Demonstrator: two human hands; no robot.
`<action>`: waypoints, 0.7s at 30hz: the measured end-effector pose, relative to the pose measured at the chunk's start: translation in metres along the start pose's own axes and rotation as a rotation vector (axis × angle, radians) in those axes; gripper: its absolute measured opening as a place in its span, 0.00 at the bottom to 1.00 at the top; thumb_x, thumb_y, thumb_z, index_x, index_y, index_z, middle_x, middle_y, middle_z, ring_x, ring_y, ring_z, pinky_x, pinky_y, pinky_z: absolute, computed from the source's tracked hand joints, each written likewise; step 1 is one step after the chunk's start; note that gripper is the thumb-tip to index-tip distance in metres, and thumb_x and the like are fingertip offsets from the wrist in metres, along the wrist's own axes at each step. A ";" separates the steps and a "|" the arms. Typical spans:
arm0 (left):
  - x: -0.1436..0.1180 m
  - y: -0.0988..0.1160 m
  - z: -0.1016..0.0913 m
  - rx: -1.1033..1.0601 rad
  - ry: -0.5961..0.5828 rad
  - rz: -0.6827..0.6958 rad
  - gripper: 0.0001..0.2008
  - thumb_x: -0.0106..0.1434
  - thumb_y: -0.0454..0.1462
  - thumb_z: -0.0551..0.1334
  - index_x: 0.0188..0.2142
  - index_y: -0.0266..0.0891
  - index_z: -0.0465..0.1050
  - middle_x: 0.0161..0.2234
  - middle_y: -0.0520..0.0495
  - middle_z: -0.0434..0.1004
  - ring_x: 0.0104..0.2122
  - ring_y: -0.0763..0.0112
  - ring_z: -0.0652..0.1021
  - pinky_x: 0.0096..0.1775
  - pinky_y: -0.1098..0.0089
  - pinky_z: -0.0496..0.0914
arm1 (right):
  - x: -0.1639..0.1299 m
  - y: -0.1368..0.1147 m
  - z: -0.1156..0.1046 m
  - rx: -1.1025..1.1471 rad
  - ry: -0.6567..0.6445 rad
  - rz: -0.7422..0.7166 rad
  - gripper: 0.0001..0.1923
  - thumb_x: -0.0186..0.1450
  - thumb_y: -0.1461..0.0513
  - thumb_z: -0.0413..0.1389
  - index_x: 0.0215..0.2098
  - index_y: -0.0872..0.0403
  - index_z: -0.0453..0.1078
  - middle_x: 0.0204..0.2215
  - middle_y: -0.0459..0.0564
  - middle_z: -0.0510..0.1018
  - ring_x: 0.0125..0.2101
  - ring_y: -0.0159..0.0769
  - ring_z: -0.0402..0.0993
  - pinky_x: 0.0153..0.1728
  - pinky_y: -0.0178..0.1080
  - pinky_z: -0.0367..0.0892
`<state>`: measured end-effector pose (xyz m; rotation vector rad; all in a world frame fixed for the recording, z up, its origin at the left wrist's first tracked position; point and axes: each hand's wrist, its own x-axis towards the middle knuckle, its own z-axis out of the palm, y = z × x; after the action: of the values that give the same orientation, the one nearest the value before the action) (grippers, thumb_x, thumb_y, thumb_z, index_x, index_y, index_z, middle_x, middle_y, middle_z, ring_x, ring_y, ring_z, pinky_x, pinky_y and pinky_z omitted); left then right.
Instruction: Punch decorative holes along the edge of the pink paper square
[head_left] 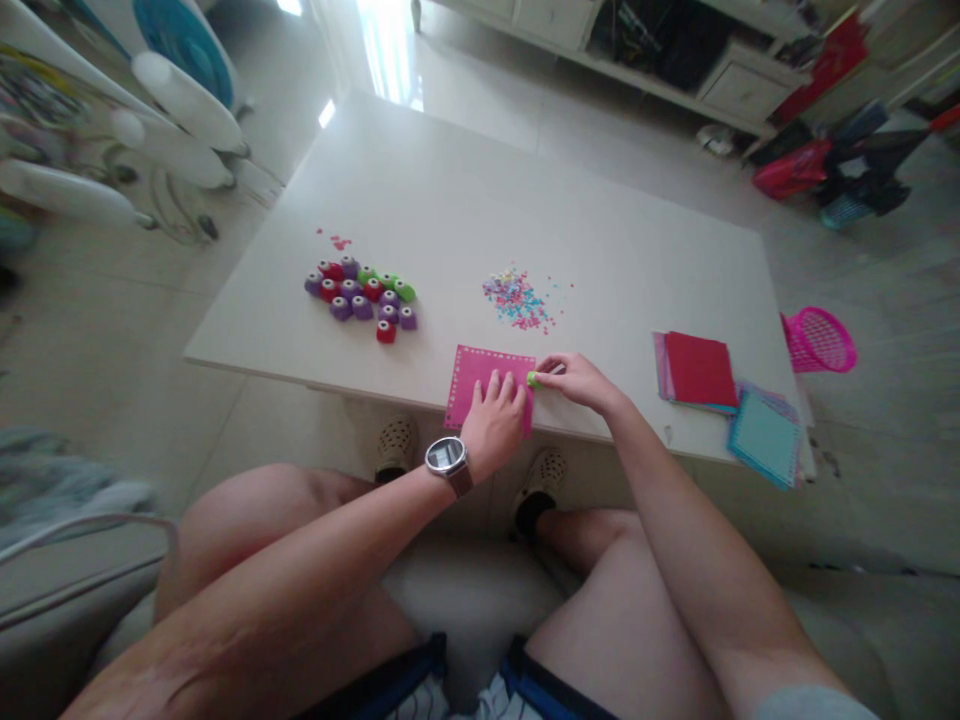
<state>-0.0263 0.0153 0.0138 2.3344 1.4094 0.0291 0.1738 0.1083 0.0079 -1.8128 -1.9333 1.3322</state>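
Observation:
A pink square of paper lies near the front edge of the table, with small punched holes along its left and top edges. My left hand rests on it, palm down and fingers spread. In my right hand is a small green craft punch, gripped at the paper's right edge. Further left stand several purple, red and green craft punches in a cluster. Beyond the paper lies a loose heap of pink, blue and white paper bits.
Red and pink paper sheets are stacked on the table's right side, beside blue sheets with punched borders. A few red bits lie behind the punches. A pink basket stands past the right edge of the white table.

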 end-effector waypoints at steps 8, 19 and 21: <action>0.001 0.001 0.000 -0.016 -0.018 -0.003 0.30 0.74 0.36 0.54 0.72 0.29 0.56 0.74 0.25 0.56 0.74 0.35 0.56 0.69 0.37 0.58 | 0.000 -0.005 0.000 0.019 0.009 0.030 0.05 0.65 0.61 0.67 0.36 0.55 0.80 0.32 0.51 0.85 0.33 0.37 0.79 0.40 0.37 0.73; 0.002 0.001 0.001 -0.033 -0.016 -0.011 0.36 0.74 0.36 0.55 0.77 0.33 0.45 0.74 0.27 0.56 0.74 0.36 0.56 0.69 0.38 0.58 | 0.007 0.002 0.005 -0.014 0.054 0.039 0.06 0.63 0.61 0.68 0.36 0.56 0.80 0.33 0.53 0.85 0.33 0.37 0.81 0.38 0.37 0.75; 0.002 0.001 0.002 -0.026 -0.009 -0.002 0.38 0.74 0.35 0.55 0.78 0.37 0.43 0.73 0.27 0.57 0.74 0.36 0.57 0.68 0.36 0.58 | 0.009 0.001 0.007 -0.046 0.067 0.066 0.04 0.63 0.63 0.68 0.36 0.56 0.79 0.33 0.52 0.85 0.33 0.37 0.80 0.37 0.36 0.74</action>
<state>-0.0243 0.0159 0.0122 2.3090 1.3995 0.0365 0.1677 0.1129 -0.0011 -1.9333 -1.9010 1.2391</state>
